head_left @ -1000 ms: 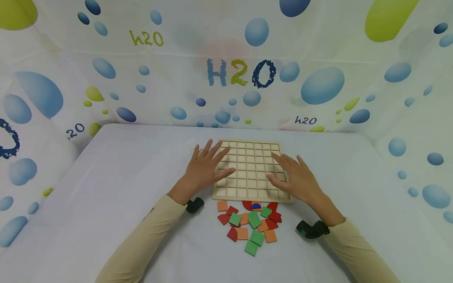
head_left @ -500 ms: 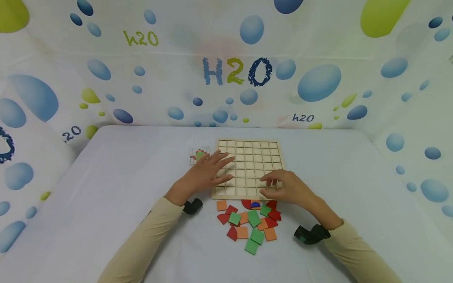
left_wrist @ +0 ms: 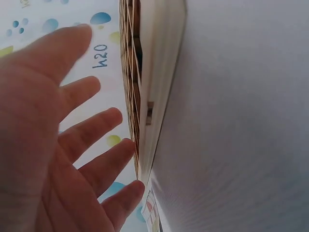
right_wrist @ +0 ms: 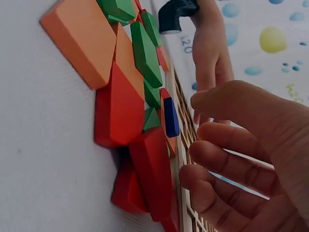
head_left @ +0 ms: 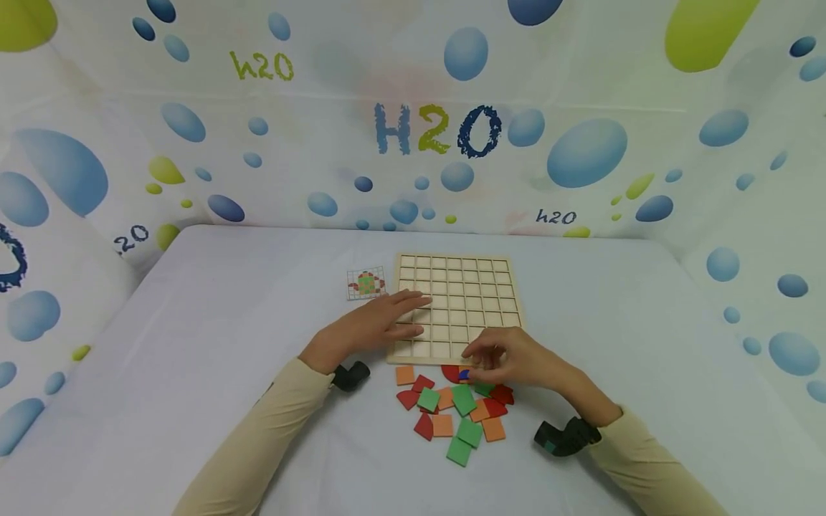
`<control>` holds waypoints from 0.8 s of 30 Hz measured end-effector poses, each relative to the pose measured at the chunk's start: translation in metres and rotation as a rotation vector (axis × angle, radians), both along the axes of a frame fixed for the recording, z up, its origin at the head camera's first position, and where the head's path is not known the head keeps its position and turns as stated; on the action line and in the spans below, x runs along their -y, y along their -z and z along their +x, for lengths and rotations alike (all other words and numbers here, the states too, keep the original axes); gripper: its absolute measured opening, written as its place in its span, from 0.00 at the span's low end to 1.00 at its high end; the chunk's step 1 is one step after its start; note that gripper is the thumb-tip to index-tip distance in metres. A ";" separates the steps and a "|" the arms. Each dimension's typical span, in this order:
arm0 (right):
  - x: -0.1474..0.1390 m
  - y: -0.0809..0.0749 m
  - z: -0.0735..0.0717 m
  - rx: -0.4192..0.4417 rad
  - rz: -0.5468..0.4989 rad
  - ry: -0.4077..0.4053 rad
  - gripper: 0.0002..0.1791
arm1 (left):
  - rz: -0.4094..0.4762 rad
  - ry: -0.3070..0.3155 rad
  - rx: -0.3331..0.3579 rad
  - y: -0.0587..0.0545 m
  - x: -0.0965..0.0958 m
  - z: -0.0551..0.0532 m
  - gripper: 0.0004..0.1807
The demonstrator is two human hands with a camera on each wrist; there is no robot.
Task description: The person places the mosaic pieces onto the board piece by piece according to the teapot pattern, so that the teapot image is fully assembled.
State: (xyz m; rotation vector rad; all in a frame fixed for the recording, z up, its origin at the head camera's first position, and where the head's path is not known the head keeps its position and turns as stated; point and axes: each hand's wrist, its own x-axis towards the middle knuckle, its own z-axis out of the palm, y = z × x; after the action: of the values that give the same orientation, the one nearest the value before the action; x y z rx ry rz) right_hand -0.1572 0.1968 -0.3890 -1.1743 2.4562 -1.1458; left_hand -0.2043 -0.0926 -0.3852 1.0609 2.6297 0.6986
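My left hand, fingers spread, is over the left edge of a wooden grid board. In the left wrist view its fingers stand apart beside the board's side wall, with nothing in them. My right hand hovers at the board's near right corner, fingers bent and thumb apart. Its fingertips overlap the pile of flat tiles, right by a small blue half-round tile. The right wrist view shows a gap between fingers and thumb, with the blue tile just beyond them.
Green square tiles, orange square tiles and red rounded-corner tiles lie loosely heaped in front of the board. A small pattern card lies left of the board. A printed cloth backdrop rises behind the white table.
My right hand has come down and toward me from the board's right side to the tile pile, its fingers bending. My left hand has drawn back slightly, uncovering the pattern card.
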 end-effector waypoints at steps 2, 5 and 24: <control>0.001 0.001 0.001 0.001 0.004 -0.027 0.10 | 0.005 0.011 0.018 0.000 0.000 0.000 0.31; 0.001 0.001 0.001 0.002 0.008 -0.047 0.10 | -0.008 0.023 0.008 0.001 0.001 0.000 0.31; 0.008 -0.001 0.001 0.012 0.109 -0.061 0.06 | -0.061 0.039 -0.026 0.002 0.002 0.003 0.29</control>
State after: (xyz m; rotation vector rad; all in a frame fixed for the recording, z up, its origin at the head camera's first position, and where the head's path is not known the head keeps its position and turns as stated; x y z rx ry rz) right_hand -0.1558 0.1888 -0.3878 -1.1976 2.4231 -0.9859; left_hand -0.2016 -0.0951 -0.3868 1.1079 2.6270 0.5969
